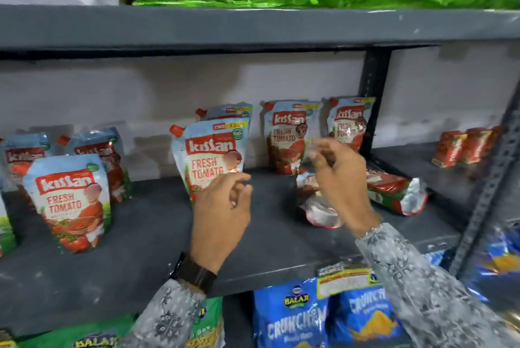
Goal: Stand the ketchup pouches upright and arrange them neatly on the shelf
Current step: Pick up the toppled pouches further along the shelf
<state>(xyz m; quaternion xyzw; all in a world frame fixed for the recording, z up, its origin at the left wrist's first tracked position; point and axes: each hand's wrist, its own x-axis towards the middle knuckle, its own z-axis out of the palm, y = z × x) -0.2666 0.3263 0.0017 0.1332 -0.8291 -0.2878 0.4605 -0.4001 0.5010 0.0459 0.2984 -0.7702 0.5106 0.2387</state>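
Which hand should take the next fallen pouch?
Right. The right hand hovers open directly over the lying pouch, with another beside it. The left hand sits by an already upright pouch.

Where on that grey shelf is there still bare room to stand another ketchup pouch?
Bare grey shelf lies between the front-left upright pouch and the left hand, and along the front edge. Crowded at right, where two pouches lie flat under the right hand.

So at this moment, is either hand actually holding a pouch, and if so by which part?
Neither. The left hand hangs loosely curled in front of an upright pouch, and the right hand hovers open above a lying pouch. Nothing is gripped.
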